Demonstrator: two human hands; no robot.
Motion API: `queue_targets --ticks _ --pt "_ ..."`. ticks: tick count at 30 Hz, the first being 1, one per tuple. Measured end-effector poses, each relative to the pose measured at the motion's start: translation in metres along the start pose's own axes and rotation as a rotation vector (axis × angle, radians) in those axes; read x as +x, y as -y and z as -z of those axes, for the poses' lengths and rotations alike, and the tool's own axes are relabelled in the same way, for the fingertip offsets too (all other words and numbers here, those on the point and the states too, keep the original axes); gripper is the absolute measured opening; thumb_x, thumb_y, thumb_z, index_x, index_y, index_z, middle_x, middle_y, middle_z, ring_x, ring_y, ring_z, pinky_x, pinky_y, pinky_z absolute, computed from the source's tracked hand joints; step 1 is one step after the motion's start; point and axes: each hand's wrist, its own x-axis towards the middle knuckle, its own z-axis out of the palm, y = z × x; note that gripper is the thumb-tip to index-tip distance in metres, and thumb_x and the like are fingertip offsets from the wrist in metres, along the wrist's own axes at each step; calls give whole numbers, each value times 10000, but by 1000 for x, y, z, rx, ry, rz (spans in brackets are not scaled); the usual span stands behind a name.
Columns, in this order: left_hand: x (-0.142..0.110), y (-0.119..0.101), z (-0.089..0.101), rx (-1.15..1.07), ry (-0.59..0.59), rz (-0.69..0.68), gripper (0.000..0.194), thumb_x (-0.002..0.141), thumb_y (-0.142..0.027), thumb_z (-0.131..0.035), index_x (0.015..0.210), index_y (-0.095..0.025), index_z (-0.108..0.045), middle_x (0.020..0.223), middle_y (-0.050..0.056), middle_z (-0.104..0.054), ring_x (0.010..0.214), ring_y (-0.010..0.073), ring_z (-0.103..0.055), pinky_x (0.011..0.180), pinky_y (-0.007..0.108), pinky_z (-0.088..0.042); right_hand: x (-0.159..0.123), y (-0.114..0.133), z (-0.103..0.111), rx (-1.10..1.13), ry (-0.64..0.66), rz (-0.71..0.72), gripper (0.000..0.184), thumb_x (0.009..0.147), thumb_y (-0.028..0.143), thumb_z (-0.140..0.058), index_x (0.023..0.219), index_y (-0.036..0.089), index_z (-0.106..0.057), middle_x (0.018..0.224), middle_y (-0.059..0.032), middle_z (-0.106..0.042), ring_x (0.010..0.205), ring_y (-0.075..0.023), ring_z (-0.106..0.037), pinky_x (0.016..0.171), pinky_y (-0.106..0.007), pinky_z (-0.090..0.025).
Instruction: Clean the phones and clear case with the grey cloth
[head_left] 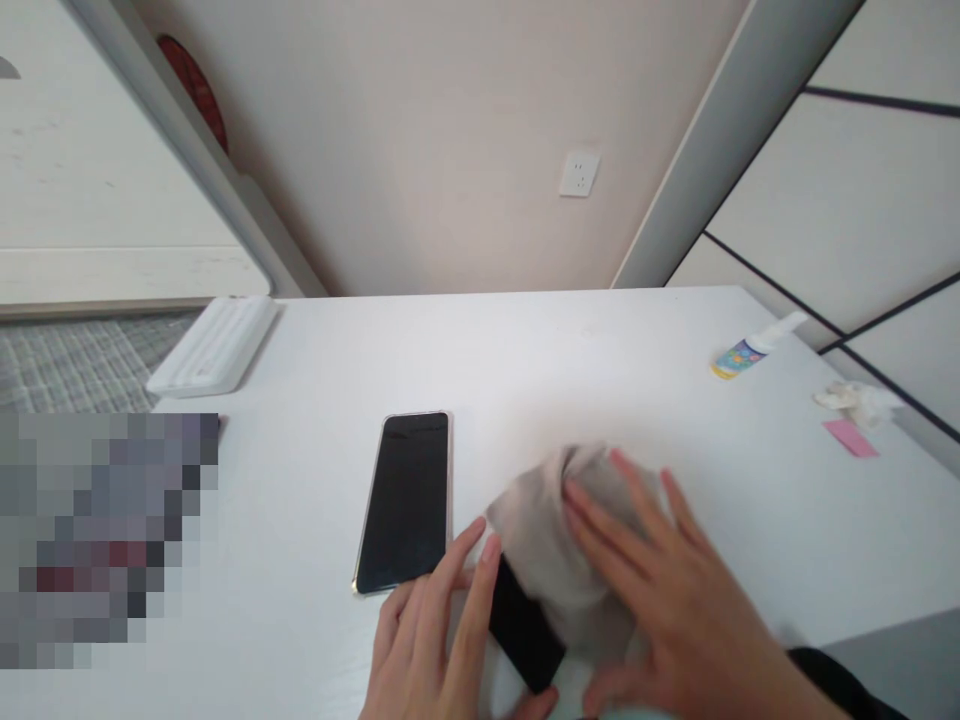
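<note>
The right hand [675,600] lay with open fingers on a gray cloth [555,530] over a black phone [521,625] pointing 11 to 5 o'clock, and the open left hand [424,640] sat just by it at 9 o'clock

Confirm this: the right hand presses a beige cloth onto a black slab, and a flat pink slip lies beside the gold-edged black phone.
Wrong on one point: the head view shows the flat pink slip at the far right of the white table, by crumpled white tissue, not beside the gold-edged black phone. The right hand does press the beige cloth onto the black slab.
</note>
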Motion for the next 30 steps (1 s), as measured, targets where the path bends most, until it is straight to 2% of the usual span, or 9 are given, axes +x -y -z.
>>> queue_targets --ticks 3,7,11,13,16,20,24,28,30 --pt "1 1 0 0 6 -33 899 1034 -555 -547 1690 -87 -150 1524 242 -580 1302 327 -632 989 403 -511 -5 2 1 -7 1 196 656 1033 641 -539 1555 244 -532 1655 33 -459 1640 -340 -106 1333 -531 24" --pt "2 0 1 18 0 -4 848 1050 -505 -531 1690 -91 -158 1518 240 -585 1242 321 -660 975 413 -509 -5 0 3 -28 44 -6 1009 926 895 -412 1584 134 -482 1671 -50 -431 1626 -434 -72 1308 -616 3" --pt "0 2 0 11 26 -64 882 1044 -566 -509 1684 -65 -166 1534 255 -564 1311 326 -622 1011 397 -490 2 3 2 3 -24 213 765 1005 758 -485 1583 257 -490 1684 42 -414 1630 -321 -156 1333 -493 -95" --pt "0 3 -1 19 29 -48 881 1035 -530 -540 1688 -77 -158 1539 249 -563 1314 327 -622 1015 399 -489 4 1 0 11 -14 132 838 993 808 -425 1597 228 -467 1675 10 -433 1634 -323 -137 1321 -508 -146" --pt "1 3 -1 15 4 -7 894 1030 -523 -560 1697 -114 -127 1516 229 -594 1246 324 -664 977 404 -512 6 1 -2 3 11 -49 953 963 835 -447 1587 115 -467 1671 -71 -432 1626 -443 -23 1303 -630 -37" --pt "3 2 1 -13 11 -23 885 1036 -583 -511 1697 -124 -143 1518 219 -598 1267 320 -657 991 394 -508 6 6 -3 7 -43 262 609 1068 623 -480 1572 283 -504 1682 73 -411 1642 -328 -94 1336 -521 21" --pt "3 1 1 48 -21 -20 841 1057 -526 -497 1687 -80 -163 1485 230 -618 1235 312 -669 971 397 -513 3 1 -4 -26 27 -51 924 992 825 -375 1594 128 -460 1696 -38 -385 1632 -411 -58 1316 -590 25" --pt "4 0 1 48 -27 -52 892 1051 -605 -476 1684 -61 -160 1471 242 -624 1261 315 -659 979 396 -518 1 4 -5 6 -30 200 657 1062 617 -484 1585 220 -485 1684 19 -411 1634 -366 -120 1327 -559 5" --pt "4 0 2 54 -22 -36 875 1058 -582 -475 1685 -61 -157 1472 240 -624 1264 313 -661 979 390 -518 1 3 -5 0 -27 168 670 1065 642 -451 1591 227 -476 1682 32 -416 1639 -339 -103 1330 -523 29"
